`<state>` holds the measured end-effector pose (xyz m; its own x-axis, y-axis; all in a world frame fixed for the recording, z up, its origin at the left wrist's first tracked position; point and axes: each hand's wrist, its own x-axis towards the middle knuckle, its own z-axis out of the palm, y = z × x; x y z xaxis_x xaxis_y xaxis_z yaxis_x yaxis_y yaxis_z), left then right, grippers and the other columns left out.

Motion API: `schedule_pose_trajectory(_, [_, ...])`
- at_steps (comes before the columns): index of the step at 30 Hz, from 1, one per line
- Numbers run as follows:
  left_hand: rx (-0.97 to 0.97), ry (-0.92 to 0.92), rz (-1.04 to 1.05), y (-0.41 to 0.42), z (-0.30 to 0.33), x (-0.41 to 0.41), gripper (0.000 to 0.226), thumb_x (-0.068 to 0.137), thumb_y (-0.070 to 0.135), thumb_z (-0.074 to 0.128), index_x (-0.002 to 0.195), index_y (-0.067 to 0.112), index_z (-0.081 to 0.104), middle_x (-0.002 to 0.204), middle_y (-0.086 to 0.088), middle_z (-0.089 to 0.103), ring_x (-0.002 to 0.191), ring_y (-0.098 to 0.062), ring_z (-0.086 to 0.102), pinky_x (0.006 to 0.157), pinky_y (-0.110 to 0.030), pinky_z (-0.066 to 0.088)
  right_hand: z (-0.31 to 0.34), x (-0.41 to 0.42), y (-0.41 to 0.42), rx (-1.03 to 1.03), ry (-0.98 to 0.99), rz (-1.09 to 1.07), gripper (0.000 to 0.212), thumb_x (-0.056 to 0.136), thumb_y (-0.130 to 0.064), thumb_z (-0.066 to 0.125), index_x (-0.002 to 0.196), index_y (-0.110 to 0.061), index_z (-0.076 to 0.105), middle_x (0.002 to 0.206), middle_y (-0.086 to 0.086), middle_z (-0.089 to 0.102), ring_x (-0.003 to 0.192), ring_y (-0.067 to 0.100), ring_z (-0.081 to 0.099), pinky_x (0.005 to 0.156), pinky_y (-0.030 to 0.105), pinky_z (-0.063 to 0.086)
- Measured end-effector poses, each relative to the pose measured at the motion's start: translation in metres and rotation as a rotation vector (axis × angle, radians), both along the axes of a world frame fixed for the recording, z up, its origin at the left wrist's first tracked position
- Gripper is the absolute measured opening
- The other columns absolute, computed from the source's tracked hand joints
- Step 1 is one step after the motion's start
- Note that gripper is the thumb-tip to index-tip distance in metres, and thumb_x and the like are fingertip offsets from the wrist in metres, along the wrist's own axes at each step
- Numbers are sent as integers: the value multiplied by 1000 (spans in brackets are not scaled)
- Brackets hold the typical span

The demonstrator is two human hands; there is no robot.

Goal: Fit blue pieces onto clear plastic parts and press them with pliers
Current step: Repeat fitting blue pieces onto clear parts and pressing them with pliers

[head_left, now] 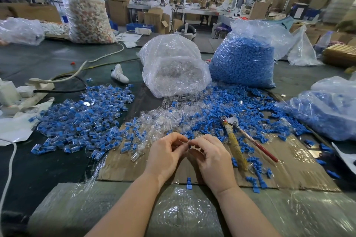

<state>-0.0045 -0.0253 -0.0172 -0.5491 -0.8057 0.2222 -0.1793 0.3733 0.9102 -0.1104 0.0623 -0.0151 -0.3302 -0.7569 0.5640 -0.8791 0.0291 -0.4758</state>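
Bubble wrap [179, 211] is covering the table edge nearest the camera, and I am watching both forearms reaching over it onto the cardboard sheet [300, 161], which I am using as my landmark. Above the middle of that cardboard, the left hand [165, 157] and right hand [211, 157] are meeting fingertip to fingertip, fingers curled and pinching a small clear plastic part [188, 143] between them; a dark bit is showing at the pinch, but I cannot tell whether a blue piece is sitting on it.

On the right half of the cardboard, the pliers [234, 136] are lying untouched, one handle wrapped in yellow, the other red, jaws pointing away from me. One loose blue piece [189, 183] is lying at the cardboard's near edge, between the wrists. Along the far edge, loose clear parts [165, 116] and blue pieces [227, 102] are spreading in a heap. Left of the cardboard, a pile of fitted blue-and-clear parts [84, 117] is lying. Beyond the cardboard, a bag of clear parts [173, 67] and a bag of blue pieces [244, 61] are standing side by side.
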Motion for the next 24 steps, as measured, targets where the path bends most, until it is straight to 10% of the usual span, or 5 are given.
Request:
schedule_pose_trajectory(14, [31,-26,6,1,7,2,13,84,14,67,85,27,65,78,8,68,71,3,62,69,-9,48,9,-1,3,22,76,-138,27,77,-15,73,103,-14,66,97,-1,62,93,20,58,83,34,45])
schedule_pose_trajectory(24, [42,-28,38,2,10,2,18,84,13,67,80,30,63,77,10,66,72,6,58,66,-3,42,35,-48,21,851,48,-761,82,89,-63,37,149,-17,6,153,13,21,139,32,20,110,58,16])
